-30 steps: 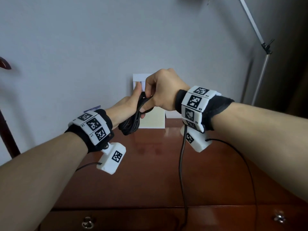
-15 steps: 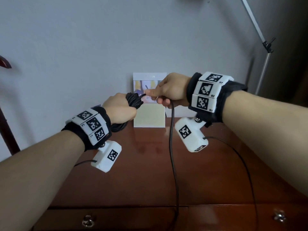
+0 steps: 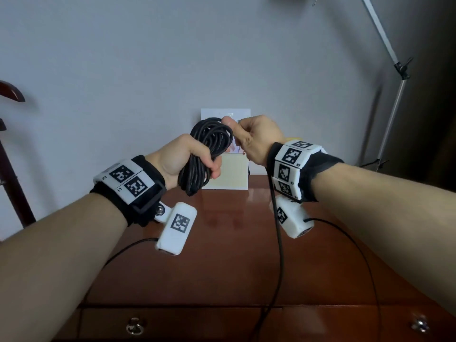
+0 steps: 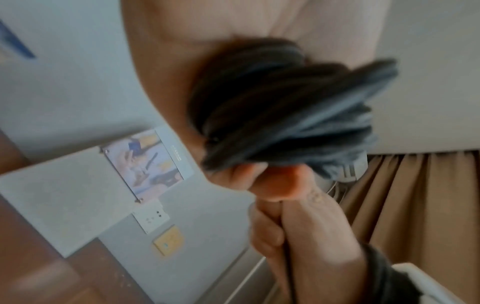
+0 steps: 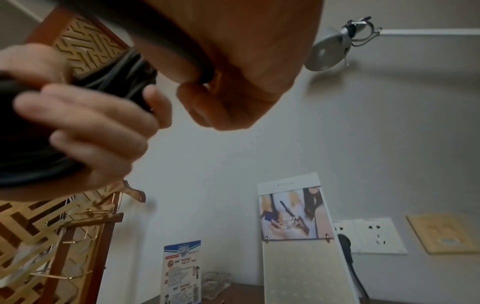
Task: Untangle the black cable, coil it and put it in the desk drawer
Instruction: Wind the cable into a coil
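The black cable (image 3: 209,149) is mostly wound into a coil that my left hand (image 3: 182,159) grips round its middle, above the back of the desk. My right hand (image 3: 251,139) pinches the cable at the top of the coil. From that hand a loose length (image 3: 278,243) hangs down and passes over the desk's front edge. The drawer front (image 3: 197,324) with its knob (image 3: 135,327) is shut. The left wrist view shows the coil (image 4: 285,115) blurred in my palm. In the right wrist view the cable (image 5: 166,35) runs through my right hand, beside my left fingers (image 5: 91,123).
A white card stand (image 3: 225,174) leans on the wall behind the hands. A lamp pole (image 3: 392,107) rises at the right, and a dark wooden rack (image 3: 9,154) stands at the left. A glass ashtray (image 5: 215,286) and a blue notice card (image 5: 182,271) sit at the back.
My left hand has turned so the coil stands upright. My right hand drew the cable out to the right, then came back to the top of the coil with it.
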